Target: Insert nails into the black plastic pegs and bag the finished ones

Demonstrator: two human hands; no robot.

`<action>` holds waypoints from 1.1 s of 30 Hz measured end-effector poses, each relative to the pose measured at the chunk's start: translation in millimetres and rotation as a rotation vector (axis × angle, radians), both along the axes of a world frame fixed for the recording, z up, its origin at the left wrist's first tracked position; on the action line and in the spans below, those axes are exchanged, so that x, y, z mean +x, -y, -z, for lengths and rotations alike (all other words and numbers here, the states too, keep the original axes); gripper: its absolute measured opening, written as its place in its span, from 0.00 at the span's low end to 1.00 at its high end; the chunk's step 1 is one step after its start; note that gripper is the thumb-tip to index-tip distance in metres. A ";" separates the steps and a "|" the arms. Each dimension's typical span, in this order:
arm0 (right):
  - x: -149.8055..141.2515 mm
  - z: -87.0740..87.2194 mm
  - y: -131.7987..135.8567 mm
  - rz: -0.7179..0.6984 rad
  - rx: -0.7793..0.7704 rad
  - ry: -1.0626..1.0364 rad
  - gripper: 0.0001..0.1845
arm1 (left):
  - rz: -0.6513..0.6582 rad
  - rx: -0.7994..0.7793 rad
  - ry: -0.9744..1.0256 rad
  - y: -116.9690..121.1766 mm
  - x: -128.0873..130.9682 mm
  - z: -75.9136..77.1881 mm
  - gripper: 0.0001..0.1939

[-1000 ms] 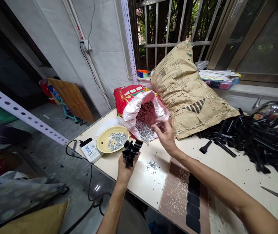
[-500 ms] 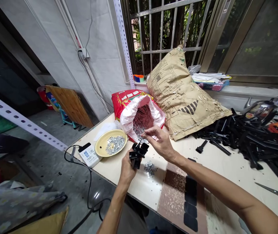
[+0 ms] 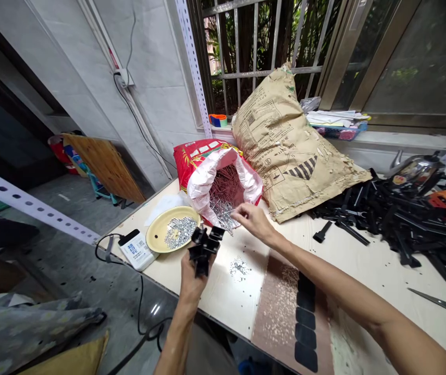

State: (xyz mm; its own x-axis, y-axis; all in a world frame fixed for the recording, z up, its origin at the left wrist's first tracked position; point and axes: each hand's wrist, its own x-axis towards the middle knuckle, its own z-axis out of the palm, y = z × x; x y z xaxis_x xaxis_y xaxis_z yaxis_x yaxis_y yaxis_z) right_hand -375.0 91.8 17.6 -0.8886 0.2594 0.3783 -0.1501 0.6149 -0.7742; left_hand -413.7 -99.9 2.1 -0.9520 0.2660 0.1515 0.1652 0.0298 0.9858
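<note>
My left hand (image 3: 192, 273) is closed around a bundle of black plastic parts (image 3: 206, 247), whose hollow ends point upward. My right hand (image 3: 255, 221) is at the mouth of a red and white bag (image 3: 201, 182), thumb and finger pinched at a thin silver screw (image 3: 228, 212). Long silver screws (image 3: 219, 207) spill at the bag's lip, in front of reddish-brown thin rods (image 3: 228, 182) inside. Left of the bag, a yellow dish (image 3: 155, 234) holds small shiny metal pieces (image 3: 180, 232), probably nuts. More small metal pieces (image 3: 239, 268) are scattered on the table between my forearms.
A large brown paper sack (image 3: 277, 140) leans behind the bag. Black plastic parts (image 3: 398, 224) are heaped at right, near scissors (image 3: 437, 302). A white power bank (image 3: 139, 250) with a cable lies at the left edge. Black pads (image 3: 306, 312) line a brown strip in front.
My right hand has left the black parts and come to the screws at the bag's mouth. My left hand has shifted left and down with the bundle. The view has moved slightly.
</note>
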 end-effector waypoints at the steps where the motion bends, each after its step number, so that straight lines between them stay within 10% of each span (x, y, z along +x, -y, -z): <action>1: -2.6 11.6 -0.7 0.056 0.083 0.156 0.19 | 0.004 0.007 -0.003 -0.4 -0.2 -0.1 0.19; 8: -12.4 46.7 23.1 0.234 0.348 0.498 0.10 | 0.070 0.040 0.083 -10.3 3.6 -4.6 0.18; 21: 29.2 -66.5 -4.2 0.073 -0.058 -0.368 0.10 | 0.070 0.035 0.236 -14.4 -2.9 8.0 0.23; 33: 22.8 -78.8 8.7 -0.238 -0.020 -0.250 0.08 | 0.143 -0.012 0.154 -17.7 -4.3 8.5 0.19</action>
State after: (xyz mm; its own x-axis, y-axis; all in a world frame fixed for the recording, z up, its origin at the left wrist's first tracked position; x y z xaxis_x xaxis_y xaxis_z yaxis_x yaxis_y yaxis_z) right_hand -352.2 83.1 96.4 -0.8056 0.0651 0.5888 -0.4741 0.5250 -0.7068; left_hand -418.0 -82.1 -6.4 -0.9162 0.4007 0.0036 0.0164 0.0286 0.9995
